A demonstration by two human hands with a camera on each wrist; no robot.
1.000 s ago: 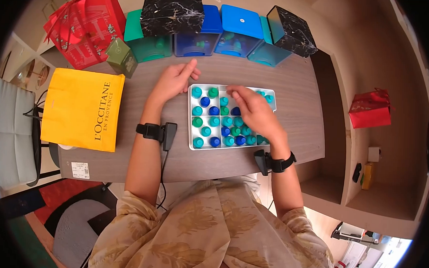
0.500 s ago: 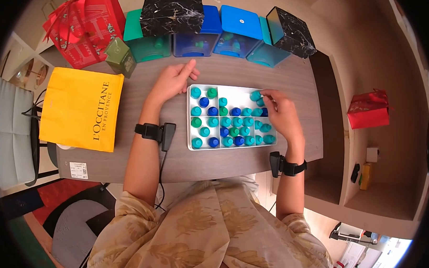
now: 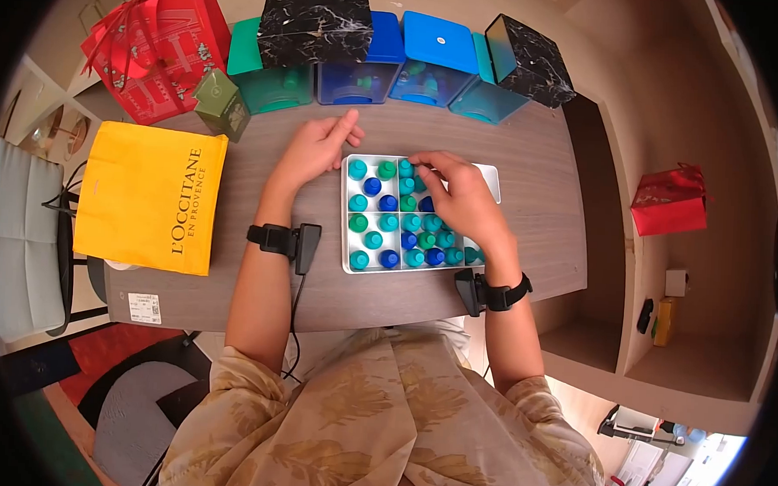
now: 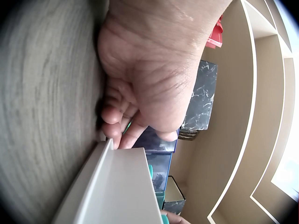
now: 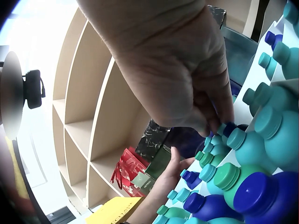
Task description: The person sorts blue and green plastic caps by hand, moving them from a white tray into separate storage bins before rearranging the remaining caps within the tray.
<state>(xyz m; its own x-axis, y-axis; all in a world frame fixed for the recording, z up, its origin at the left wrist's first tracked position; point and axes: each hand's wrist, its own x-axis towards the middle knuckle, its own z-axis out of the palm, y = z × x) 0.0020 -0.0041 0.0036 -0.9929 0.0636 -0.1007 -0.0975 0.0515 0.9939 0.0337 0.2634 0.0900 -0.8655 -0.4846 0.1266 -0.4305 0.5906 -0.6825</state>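
White tray (image 3: 345,219): on the wood-grained table (image 3: 546,215) before me, divided by low walls, bottles (image 3: 373,240) standing in its compartments.
Upper left compartment (image 3: 372,169): five bottles, namely two teal, two blue, one green.
Lower left compartment (image 3: 374,225): five more, namely three teal, one green, one blue.
Other compartments: teal, green and blue bottles too, partly under my hand, so I cannot give a full count.
Bottle looks: small and rounded, each with a narrower screw cap close to its body in colour.
Right hand (image 3: 465,201): fingertips and thumb pinch one teal bottle (image 3: 406,167), at the upper left corner of the wide upper compartment (image 3: 487,173).
Left hand (image 3: 316,148): released, fingers loosely curled round nothing, near the tray's upper left corner.
Lidded bins: four in a row behind the tray, one green (image 3: 278,89), one dark blue (image 3: 352,83), one bright blue (image 3: 426,81), one teal (image 3: 491,101); green things show through the first three fronts.
Black marbled boxes: two, one over the green and dark blue bins (image 3: 315,23), one over the teal bin (image 3: 536,60).
Bags: three, a large red one (image 3: 158,55), a yellow one (image 3: 143,202) reading L'OCCITANE, a small red one (image 3: 670,203) off to my right.
Green carton (image 3: 220,105): one, against the large red bag.
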